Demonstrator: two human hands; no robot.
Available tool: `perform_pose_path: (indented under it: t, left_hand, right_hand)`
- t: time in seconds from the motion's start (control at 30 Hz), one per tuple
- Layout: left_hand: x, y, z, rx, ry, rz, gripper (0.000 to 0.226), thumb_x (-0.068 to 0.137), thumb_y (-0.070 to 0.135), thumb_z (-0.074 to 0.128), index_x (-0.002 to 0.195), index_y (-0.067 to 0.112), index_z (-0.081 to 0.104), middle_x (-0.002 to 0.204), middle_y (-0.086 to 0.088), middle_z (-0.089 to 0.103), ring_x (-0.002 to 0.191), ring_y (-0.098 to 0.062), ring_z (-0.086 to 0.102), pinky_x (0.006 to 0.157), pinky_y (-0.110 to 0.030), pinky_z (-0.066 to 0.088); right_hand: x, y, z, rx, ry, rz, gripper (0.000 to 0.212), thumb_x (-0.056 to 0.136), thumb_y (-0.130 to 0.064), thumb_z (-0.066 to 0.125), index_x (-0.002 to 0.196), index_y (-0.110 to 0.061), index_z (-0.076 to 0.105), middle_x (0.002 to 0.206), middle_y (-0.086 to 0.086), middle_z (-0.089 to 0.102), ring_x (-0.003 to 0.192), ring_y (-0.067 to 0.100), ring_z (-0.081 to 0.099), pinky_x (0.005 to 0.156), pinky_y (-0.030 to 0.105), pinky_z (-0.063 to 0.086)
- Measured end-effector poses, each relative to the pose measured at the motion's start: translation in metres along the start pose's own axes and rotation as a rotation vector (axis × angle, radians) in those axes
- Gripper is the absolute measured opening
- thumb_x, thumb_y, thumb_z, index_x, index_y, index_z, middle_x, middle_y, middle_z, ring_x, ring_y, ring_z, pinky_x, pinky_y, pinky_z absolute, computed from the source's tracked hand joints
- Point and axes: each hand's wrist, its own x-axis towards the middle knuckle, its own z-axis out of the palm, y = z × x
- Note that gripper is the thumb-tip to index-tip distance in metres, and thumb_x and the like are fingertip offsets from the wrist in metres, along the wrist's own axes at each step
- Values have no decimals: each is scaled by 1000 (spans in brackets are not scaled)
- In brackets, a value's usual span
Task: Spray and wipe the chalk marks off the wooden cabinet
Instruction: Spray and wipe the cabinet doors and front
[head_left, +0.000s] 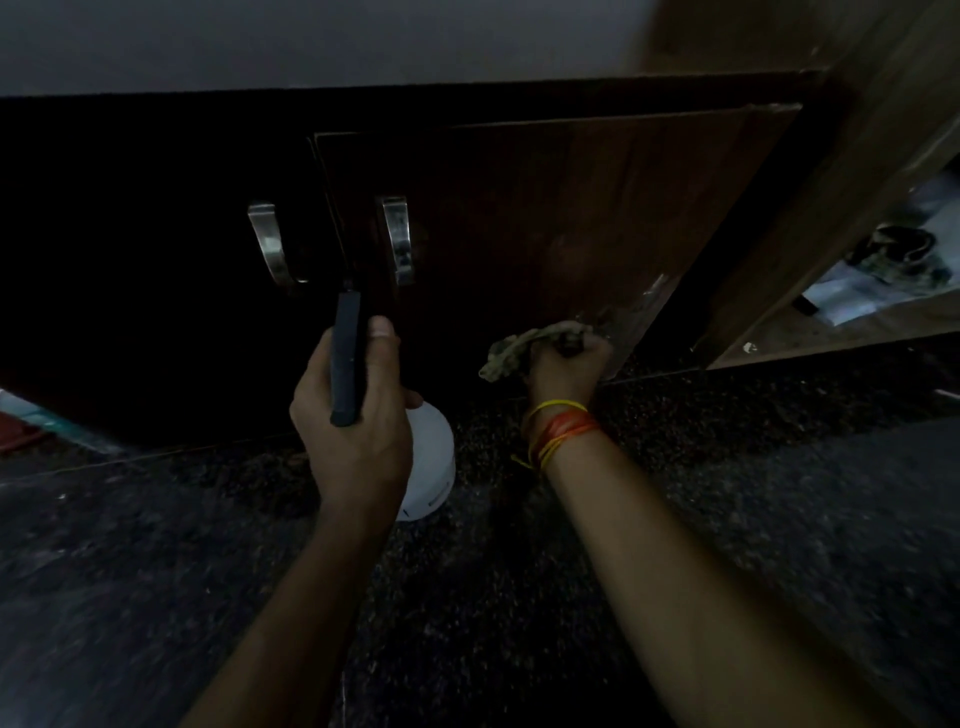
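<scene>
Right hand (569, 364) is gripping a bunched cloth (530, 344), fingers curled, pressing it to the cabinet door (545, 218) at its lower right corner, beside pale chalk marks (631, 306). Left hand (353, 415) is clutching the spray bottle (415, 457) below the door's handle (397, 239).

Dark speckled stone floor (519, 597); blurred clutter (893, 270) on shelf (810, 332) at right.

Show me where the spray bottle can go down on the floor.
Bare floor lies right of the right hand, below the open shelf, and also left of the left hand, in front of the dark door. It is crowded between the hands, where the bottle and cloth sit.
</scene>
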Motion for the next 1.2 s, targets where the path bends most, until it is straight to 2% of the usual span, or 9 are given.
perform_pose_path:
  t: [0.13, 0.17, 0.3, 0.43, 0.57, 0.73, 0.9, 1.07, 1.2]
  left_hand:
    - [-1, 7, 11, -9, -6, 10, 21, 94, 47, 49, 84, 31, 56, 69, 0, 59, 51, -16, 58, 53, -23, 48]
    - [-2, 8, 13, -17, -9, 9, 21, 94, 48, 49, 85, 30, 57, 68, 5, 60, 51, -16, 58, 53, -21, 47]
    - [-6, 9, 18, -13, -35, 26, 21, 94, 48, 49, 84, 30, 56, 70, -2, 59, 52, -17, 57, 55, -19, 46]
    - [-12, 8, 20, 6, -51, 32, 23, 94, 48, 48, 82, 30, 56, 74, -10, 57, 52, -21, 56, 53, -18, 45]
    - [-13, 8, 23, 19, -52, 26, 24, 94, 48, 49, 81, 28, 55, 74, -7, 58, 51, -20, 55, 52, -23, 46]
    - [-12, 9, 27, 29, -63, 43, 19, 94, 50, 48, 83, 36, 54, 69, 12, 61, 53, -16, 57, 54, -32, 50]
    - [-10, 8, 25, 11, -58, 57, 20, 94, 51, 48, 85, 36, 56, 69, 10, 62, 52, -14, 58, 54, -25, 48]
    - [-8, 6, 23, 36, -51, 57, 17, 94, 51, 49, 83, 41, 56, 69, 14, 62, 51, -15, 58, 53, -36, 50]
    - [-4, 13, 26, 33, -40, 72, 16, 94, 51, 49, 82, 43, 55, 68, 16, 61, 51, -16, 58, 53, -37, 50]
  right_hand:
    - [-23, -20, -3, -264, 20, -447, 39, 73, 8, 66, 110, 1, 55, 116, 25, 48, 96, 23, 51, 84, 1, 35]
    - [-27, -21, -5, -283, -8, -496, 38, 74, 5, 68, 110, -1, 56, 120, 23, 46, 99, 22, 50, 84, -1, 32]
    - [-25, -11, -19, -396, -171, -476, 35, 82, -2, 67, 113, -1, 52, 127, 21, 40, 109, 28, 49, 94, 25, 38]
    - [-13, -3, -36, -547, -236, -444, 33, 77, 6, 65, 108, 3, 54, 119, 22, 44, 107, 33, 52, 89, 18, 33]
    - [-17, -28, -34, -514, -202, -625, 31, 78, 5, 64, 108, -2, 61, 123, 20, 48, 116, 34, 51, 100, 32, 40]
    - [-25, -61, -18, -489, -194, -890, 34, 80, 1, 63, 113, -7, 62, 126, 19, 48, 120, 34, 49, 99, 42, 45]
    - [-19, -36, -30, -601, -261, -835, 30, 86, -4, 58, 116, -7, 62, 128, 22, 45, 122, 37, 45, 100, 43, 42]
    - [-10, -28, -41, -679, -304, -812, 30, 81, 3, 60, 110, -5, 64, 118, 22, 49, 110, 36, 51, 91, 45, 46]
    - [-13, -51, -31, -619, -249, -899, 33, 80, -1, 61, 112, -9, 64, 122, 19, 49, 115, 36, 50, 94, 44, 46]
